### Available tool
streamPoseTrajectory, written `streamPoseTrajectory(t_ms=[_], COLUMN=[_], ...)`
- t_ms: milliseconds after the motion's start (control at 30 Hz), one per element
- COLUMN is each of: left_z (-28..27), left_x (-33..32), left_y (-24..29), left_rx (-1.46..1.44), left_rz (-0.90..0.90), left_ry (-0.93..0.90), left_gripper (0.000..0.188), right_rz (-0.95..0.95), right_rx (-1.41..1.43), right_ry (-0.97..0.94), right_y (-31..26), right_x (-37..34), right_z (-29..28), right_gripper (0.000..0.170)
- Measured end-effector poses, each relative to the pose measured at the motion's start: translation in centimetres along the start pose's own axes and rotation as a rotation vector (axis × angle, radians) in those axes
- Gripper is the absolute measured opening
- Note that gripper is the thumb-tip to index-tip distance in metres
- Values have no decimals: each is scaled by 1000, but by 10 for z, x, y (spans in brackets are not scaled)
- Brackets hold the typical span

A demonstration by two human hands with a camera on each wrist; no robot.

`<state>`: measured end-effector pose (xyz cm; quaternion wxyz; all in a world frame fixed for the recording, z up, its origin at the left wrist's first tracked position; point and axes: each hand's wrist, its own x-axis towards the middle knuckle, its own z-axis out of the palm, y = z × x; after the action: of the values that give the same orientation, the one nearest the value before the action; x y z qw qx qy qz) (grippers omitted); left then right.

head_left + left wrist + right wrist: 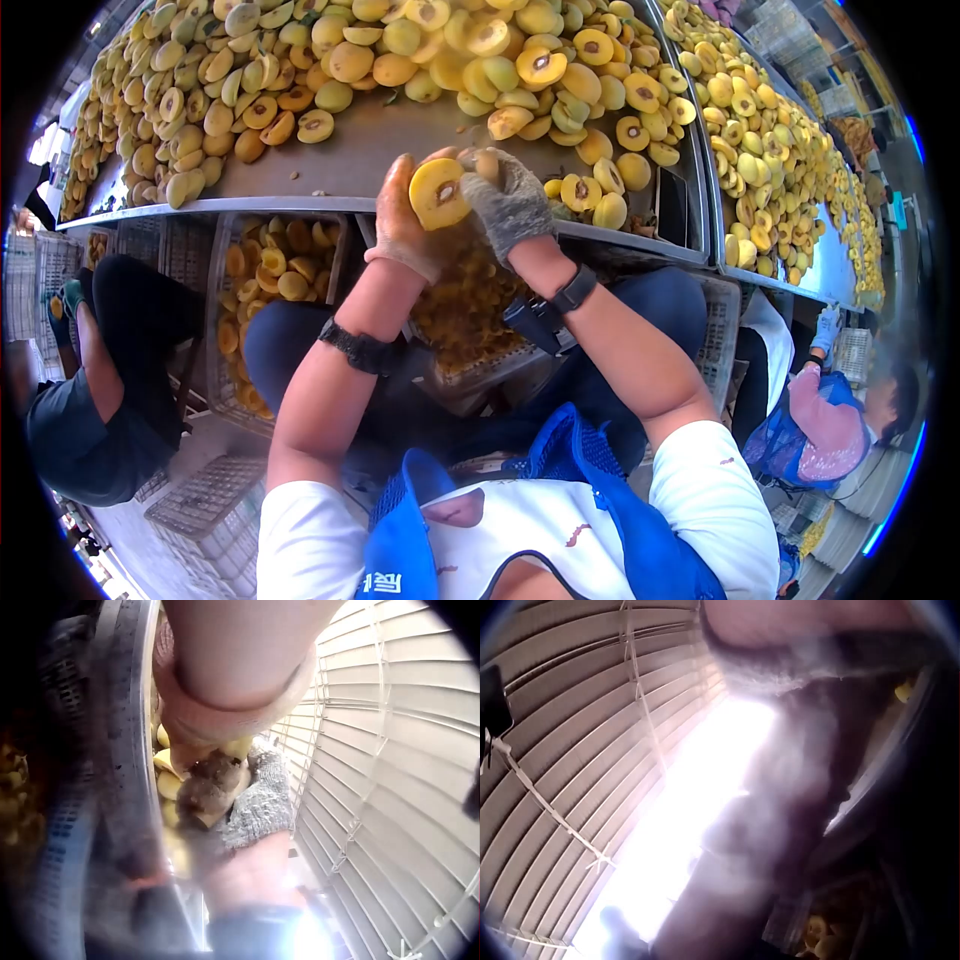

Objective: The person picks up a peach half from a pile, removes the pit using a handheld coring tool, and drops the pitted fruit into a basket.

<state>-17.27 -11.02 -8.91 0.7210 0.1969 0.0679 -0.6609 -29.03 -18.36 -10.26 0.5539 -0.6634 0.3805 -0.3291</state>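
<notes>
A yellow peach half (438, 194), its cut face and brown pit hollow toward the camera, is gripped by my left hand (400, 215) above the front edge of the metal table (330, 196). Close against its right side is my right hand (515, 200), in a grey knitted glove with curled fingers. They close round a small tan rounded piece (486, 165), whose kind I cannot tell. Seen from the left wrist, the glove (262, 799) is stained brown at its fingers. In the right wrist view the hands are dark and blurred.
Heaped peach halves (350, 62) cover the table's back. A crate of halves (290, 270) stands left of my knees, another crate (470, 325) lies below my hands. A second heaped table (770, 150) runs at right. People sit at left (90, 420) and right (825, 420).
</notes>
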Motion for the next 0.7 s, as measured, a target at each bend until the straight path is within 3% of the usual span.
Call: streamPoseTrajectory(t_ms=[33, 100, 133, 233, 267, 333, 367, 433, 500, 567, 600, 700], left_z=[-1, -8, -11, -16, -16, -10, -3, 6, 8, 4, 2, 8], left_x=[2, 6, 9, 11, 10, 11, 9, 0, -2, -2, -3, -13], left_y=[0, 8, 11, 22, 28, 32, 32, 26, 23, 19, 18, 17], left_rx=[2, -12, -85, -7, -9, 26, 62, 132, 311, 401, 494, 357], left_rz=[-6, 10, 2, 94, 91, 152, 210, 295, 364, 393, 430, 342], left_ry=[3, -2, -104, -61, -160, -216, -275, -197, -184, -216, -249, -245], left_gripper=[56, 56, 55, 52, 48, 46, 44, 40, 40, 41, 42, 42], right_rz=[4, -368, -473, -445, -443, 41, 41, -354, -283, -257, -253, -329], right_rx=[2, -237, -302, -302, -300, -36, -33, -438, -372, -490, -493, -745], right_ry=[5, 43, 125, 237, 236, -36, -39, -224, -272, -326, -325, -380], right_y=[-4, -16, -19, -32, -37, -45, -37, -13, 3, 10, 11, 5], right_x=[-1, -5, -4, -13, -16, -19, -20, -23, -22, -20, -21, -26], right_z=[-1, -3, -3, -7, -6, 0, 0, -1, 0, 5, 6, 12], right_gripper=[25, 28, 23, 21, 21, 24, 24, 29, 31, 15, 15, 16])
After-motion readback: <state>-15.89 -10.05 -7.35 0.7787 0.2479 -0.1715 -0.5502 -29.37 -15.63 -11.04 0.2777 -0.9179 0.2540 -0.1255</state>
